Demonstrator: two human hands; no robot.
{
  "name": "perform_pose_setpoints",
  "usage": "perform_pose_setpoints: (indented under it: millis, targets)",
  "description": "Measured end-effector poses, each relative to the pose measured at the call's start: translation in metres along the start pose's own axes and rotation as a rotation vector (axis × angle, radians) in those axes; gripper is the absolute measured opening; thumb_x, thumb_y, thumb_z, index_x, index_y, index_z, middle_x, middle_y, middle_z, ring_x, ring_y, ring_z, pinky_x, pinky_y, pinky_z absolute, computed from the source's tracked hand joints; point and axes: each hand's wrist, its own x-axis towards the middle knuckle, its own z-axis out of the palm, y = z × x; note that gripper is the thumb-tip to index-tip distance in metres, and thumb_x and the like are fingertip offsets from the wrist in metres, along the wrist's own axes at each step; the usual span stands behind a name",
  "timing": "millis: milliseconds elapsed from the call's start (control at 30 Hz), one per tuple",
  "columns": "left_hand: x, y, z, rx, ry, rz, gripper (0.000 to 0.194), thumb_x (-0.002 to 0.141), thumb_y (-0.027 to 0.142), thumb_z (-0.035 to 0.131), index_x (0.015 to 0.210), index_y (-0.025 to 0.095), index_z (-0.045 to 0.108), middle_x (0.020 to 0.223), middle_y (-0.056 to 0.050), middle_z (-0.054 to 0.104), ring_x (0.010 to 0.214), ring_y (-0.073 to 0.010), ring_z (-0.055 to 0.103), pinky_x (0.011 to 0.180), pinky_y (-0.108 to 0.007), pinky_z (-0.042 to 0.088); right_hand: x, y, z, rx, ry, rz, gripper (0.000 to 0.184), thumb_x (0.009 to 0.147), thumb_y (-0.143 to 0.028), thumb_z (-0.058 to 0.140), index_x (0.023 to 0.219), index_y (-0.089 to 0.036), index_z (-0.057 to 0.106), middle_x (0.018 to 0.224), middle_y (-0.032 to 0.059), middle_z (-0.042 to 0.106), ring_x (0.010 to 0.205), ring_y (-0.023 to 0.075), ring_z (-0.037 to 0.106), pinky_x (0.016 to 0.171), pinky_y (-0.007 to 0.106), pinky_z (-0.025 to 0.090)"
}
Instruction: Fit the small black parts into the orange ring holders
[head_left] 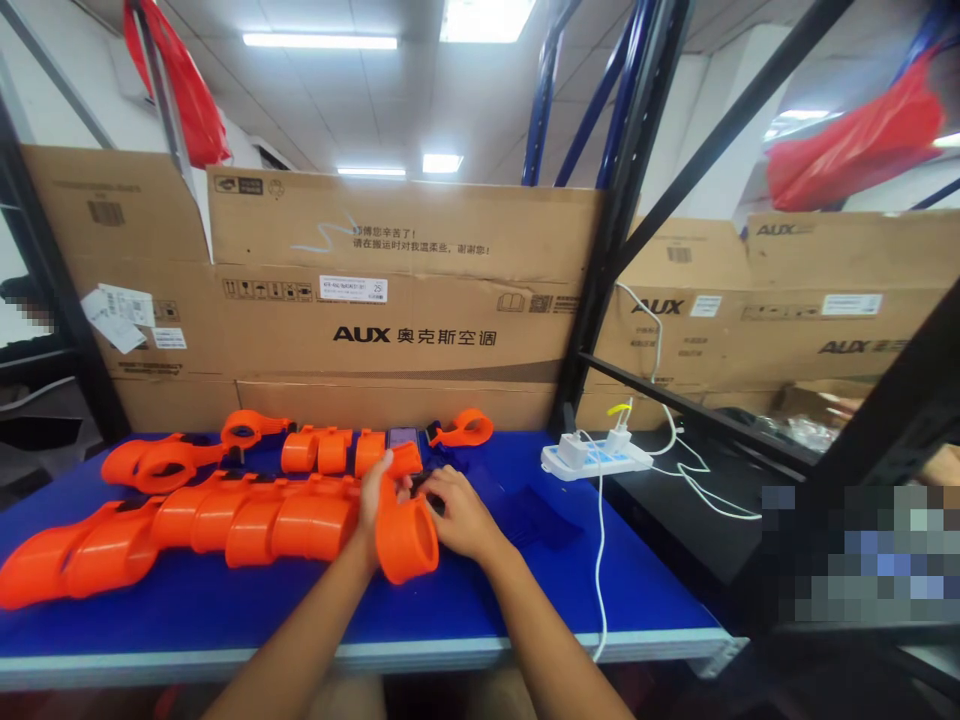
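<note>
- Head view: an orange piece (pixel 406 541) is held just right of the frame's centre, below mid-height, with its round open end turned towards the lower right. It is raised above the blue tabletop (pixel 225 612).
- Step in hand, as judged: a small black part (pixel 433 499) at the piece's upper right is being worked on while the piece is steadied.
- Left grip: the left hand (pixel 369 508) is closed on the orange piece, thumb uppermost.
- Right grip: the fingers of the right hand (pixel 459 512) are bent and close together at the black part. Whether it is pinched or only touched cannot be told; the fingertips are partly hidden.
- Handling, as judged: a firm left hold and fine fingertip control on the right are called for, as the curved piece could roll in the palm.
- Left of the frame: a row of similar orange rings (pixel 251 530) is laid out.
- Beyond the hands: a loose orange ring (pixel 472 429) is seen, with dark blue material (pixel 536 515) nearer, to the right.
- Right of centre: a white power strip (pixel 598 460) is noted at the tabletop's edge.
</note>
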Motion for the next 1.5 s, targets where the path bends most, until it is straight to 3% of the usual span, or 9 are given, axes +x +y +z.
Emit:
perform_pose_setpoints:
  millis: [233, 367, 467, 667, 833, 967, 1067, 1333, 1500]
  targets:
    - [0.014, -0.01, -0.002, 0.089, 0.219, 0.227, 0.053, 0.077, 0.071, 0.067, 0.085, 0.019, 0.065, 0.072, -0.002, 0.068, 0.066, -0.0183, 0.066, 0.062, -0.028, 0.052, -0.001, -0.008, -0.008, 0.306, 0.369, 0.163, 0.038, 0.101, -0.047, 0.044, 0.114, -0.023, 0.07, 0.093, 0.006, 0.073, 0.08, 0.0231, 0.065, 0.075, 0.035, 0.05]
    - [0.014, -0.015, -0.003, 0.137, 0.243, 0.262, 0.054, 0.077, 0.069, 0.07, 0.103, 0.022, 0.065, 0.084, -0.004, 0.072, 0.07, -0.0189, 0.069, 0.057, -0.026, 0.05, -0.005, -0.013, -0.014, 0.19, 0.402, -0.023, 0.052, 0.091, -0.052, 0.06, 0.134, -0.023, 0.059, 0.135, 0.0129, 0.062, 0.122, 0.0325, 0.058, 0.105, 0.047, 0.045]
    - [0.011, -0.015, 0.0, 0.109, 0.223, 0.233, 0.056, 0.076, 0.069, 0.072, 0.108, 0.023, 0.062, 0.091, -0.005, 0.073, 0.069, -0.0173, 0.07, 0.054, -0.024, 0.05, -0.006, -0.014, -0.014, 0.109, 0.381, -0.049, 0.058, 0.084, -0.046, 0.071, 0.135, -0.024, 0.056, 0.14, 0.014, 0.057, 0.131, 0.0342, 0.051, 0.112, 0.05, 0.039]
    - [0.005, -0.014, 0.005, 0.095, 0.022, 0.068, 0.062, 0.08, 0.076, 0.061, 0.104, 0.019, 0.061, 0.076, -0.004, 0.069, 0.056, -0.0167, 0.067, 0.045, -0.023, 0.047, 0.0, -0.009, -0.008, 0.203, 0.551, 0.171, 0.044, 0.089, -0.047, 0.063, 0.125, -0.022, 0.059, 0.119, 0.0115, 0.068, 0.105, 0.03, 0.065, 0.095, 0.042, 0.05]
    - [0.004, -0.011, 0.006, 0.129, -0.06, -0.003, 0.069, 0.083, 0.08, 0.05, 0.111, 0.018, 0.061, 0.077, -0.004, 0.068, 0.045, -0.013, 0.059, 0.037, -0.021, 0.04, 0.011, 0.013, -0.045, 0.098, 0.749, 0.316, 0.052, 0.091, -0.057, 0.056, 0.125, -0.017, 0.058, 0.114, 0.0123, 0.069, 0.102, 0.0287, 0.064, 0.092, 0.04, 0.049]
    - [0.002, -0.01, 0.007, 0.123, -0.09, -0.014, 0.068, 0.081, 0.08, 0.052, 0.106, 0.017, 0.063, 0.072, -0.002, 0.066, 0.042, -0.0115, 0.055, 0.037, -0.021, 0.037, 0.004, 0.038, -0.094, -0.263, 0.632, 0.498, 0.055, 0.09, -0.064, 0.055, 0.115, -0.016, 0.063, 0.104, 0.0146, 0.069, 0.099, 0.0311, 0.063, 0.087, 0.04, 0.048]
    - [0.001, -0.011, 0.007, 0.139, -0.123, -0.007, 0.065, 0.079, 0.077, 0.059, 0.102, 0.016, 0.064, 0.069, -0.002, 0.065, 0.041, -0.0113, 0.054, 0.037, -0.02, 0.035, -0.006, 0.05, -0.113, -0.544, 0.485, 0.627, 0.059, 0.091, -0.065, 0.053, 0.12, -0.015, 0.063, 0.109, 0.0181, 0.065, 0.101, 0.0343, 0.063, 0.087, 0.042, 0.047]
    - [0.002, -0.018, 0.004, 0.185, -0.191, -0.009, 0.061, 0.079, 0.073, 0.062, 0.1, 0.016, 0.065, 0.069, -0.002, 0.066, 0.041, -0.011, 0.055, 0.035, -0.019, 0.033, -0.006, 0.065, -0.102, -0.658, 0.191, 0.735, 0.059, 0.098, -0.062, 0.044, 0.125, -0.013, 0.062, 0.112, 0.0223, 0.065, 0.099, 0.035, 0.066, 0.079, 0.04, 0.047]
    - [0.002, -0.02, 0.005, 0.199, -0.202, -0.017, 0.059, 0.077, 0.07, 0.066, 0.1, 0.016, 0.065, 0.07, -0.003, 0.066, 0.041, -0.011, 0.056, 0.035, -0.019, 0.034, -0.007, 0.071, -0.098, -0.869, 0.118, 0.639, 0.047, 0.097, -0.05, 0.053, 0.117, -0.011, 0.068, 0.106, 0.0218, 0.067, 0.108, 0.037, 0.061, 0.092, 0.043, 0.042]
